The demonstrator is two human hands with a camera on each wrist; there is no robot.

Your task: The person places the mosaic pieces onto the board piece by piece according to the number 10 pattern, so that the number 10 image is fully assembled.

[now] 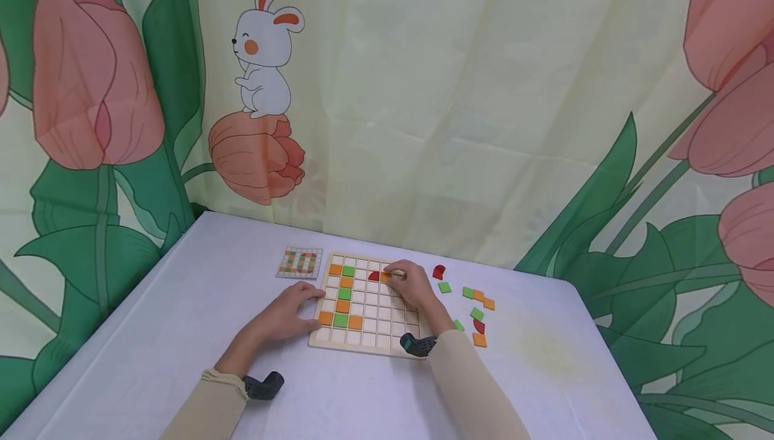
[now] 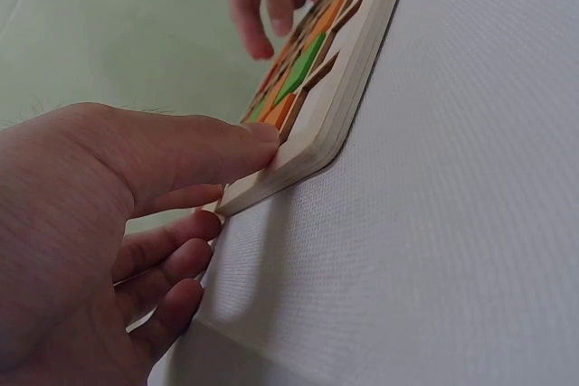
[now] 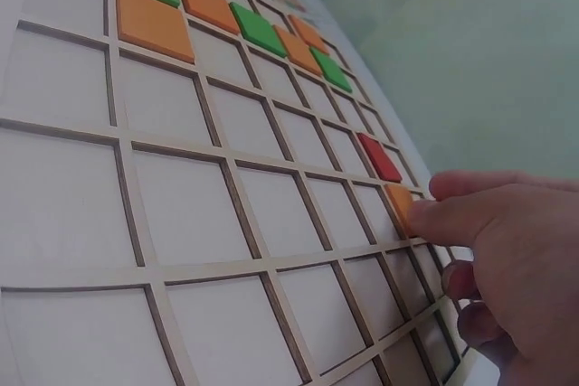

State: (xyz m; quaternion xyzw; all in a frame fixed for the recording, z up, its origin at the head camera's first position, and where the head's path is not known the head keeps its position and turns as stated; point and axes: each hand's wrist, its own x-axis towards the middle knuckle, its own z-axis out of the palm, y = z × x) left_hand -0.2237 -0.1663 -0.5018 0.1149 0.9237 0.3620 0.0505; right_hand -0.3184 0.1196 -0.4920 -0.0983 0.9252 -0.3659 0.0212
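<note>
Firstly, on the white table (image 1: 338,396) lies the grid board (image 1: 370,323), partly filled. My left hand (image 1: 279,318), fingers spread, touches its left edge; my right hand (image 1: 414,283) pinches an orange tile (image 3: 401,205) near the far side. Beside the board's far left corner lies the pattern card (image 1: 299,262). I judge this step as seating that tile beside the red piece (image 3: 380,158); next, it seems to need careful aligning and soft pressing.
</note>
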